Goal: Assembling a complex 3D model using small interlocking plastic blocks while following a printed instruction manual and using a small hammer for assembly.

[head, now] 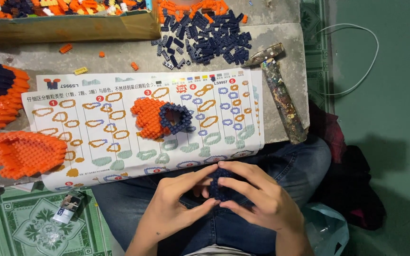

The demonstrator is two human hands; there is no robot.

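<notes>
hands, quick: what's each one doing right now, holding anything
Left hand: fingers closed on the small dark blue plastic brick cluster, pinching its left side.
Right hand: fingers closed on the same cluster from the right.

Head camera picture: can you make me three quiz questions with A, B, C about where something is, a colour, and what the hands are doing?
1. Where does the hammer lie?
A. right of the instruction sheet
B. in the cardboard box
C. on the floor

2. What colour is the loose brick pile?
A. green
B. mostly dark blue
C. white

3. What are the hands doing?
A. resting flat
B. holding the hammer
C. both gripping a small dark blue brick piece

Answers: 1 A, it lies beside the sheet's right edge. 2 B, dark blue with few orange. 3 C, left hand and right hand pinch it between their fingers.
</notes>
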